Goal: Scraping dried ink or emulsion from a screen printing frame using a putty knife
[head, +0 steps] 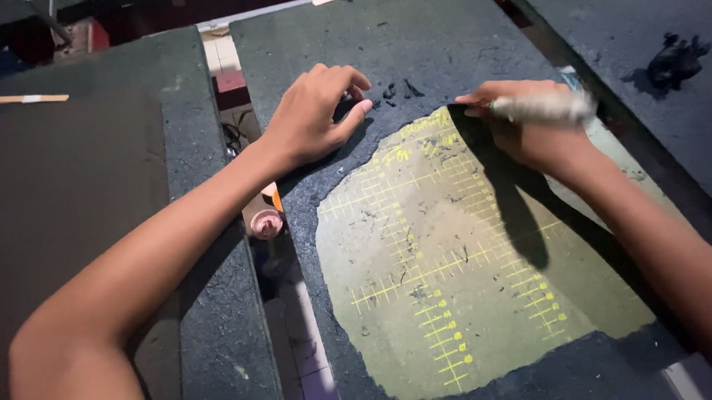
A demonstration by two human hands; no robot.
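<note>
My left hand [315, 115] rests on the dark work surface [413, 40], fingers curled over a small dark scrap at the top edge of a worn green cutting mat [446, 299] with yellow grid marks. My right hand [531, 131] grips a pale, blurred tool handle [544, 109] lying sideways, its tip at the mat's upper edge. A long black strip [522, 210] runs diagonally under my right hand across the mat. Small black scraps [399, 90] lie between the two hands.
A dark board [64, 202] lies at the left with a small wooden stick [27, 99] on it. In the gap between the tables sit a pinkish round object [267, 223] and an orange piece. A black clump [674, 59] lies on the surface at far right.
</note>
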